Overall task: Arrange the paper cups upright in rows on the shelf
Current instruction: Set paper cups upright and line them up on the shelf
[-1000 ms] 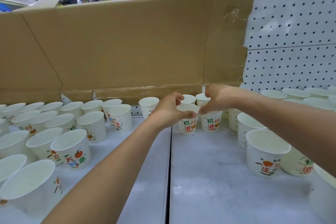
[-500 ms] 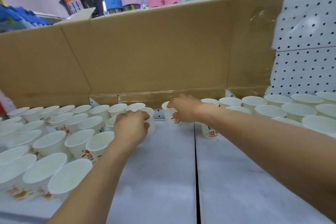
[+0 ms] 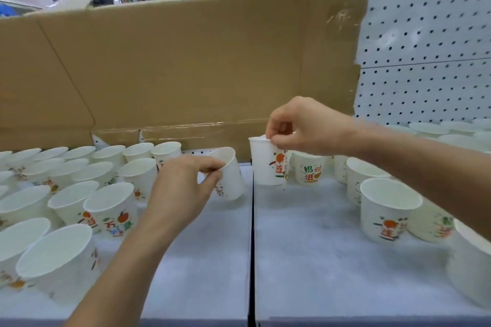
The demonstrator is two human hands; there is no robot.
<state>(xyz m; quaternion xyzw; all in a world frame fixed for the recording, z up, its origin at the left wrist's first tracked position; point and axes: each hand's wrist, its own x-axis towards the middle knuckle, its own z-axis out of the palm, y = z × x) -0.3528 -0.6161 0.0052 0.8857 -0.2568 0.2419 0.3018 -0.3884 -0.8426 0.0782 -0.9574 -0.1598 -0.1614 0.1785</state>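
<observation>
My left hand pinches the rim of a white printed paper cup, which is tilted to the left just above the shelf. My right hand pinches the rim of another paper cup, upright near the shelf's middle seam. Several upright cups stand in rows on the left. More upright cups stand on the right, and one printed cup stands right behind the cup in my right hand.
A flattened cardboard sheet lines the back of the shelf, with white pegboard to its right. Bottles and packets stand above the cardboard. A dark seam splits the shelf surface between the two cup groups.
Both hands have come back toward the middle, each now holding a cup by the rim. The left cup is tilted; the right hand has lifted to the seam with its cup.
</observation>
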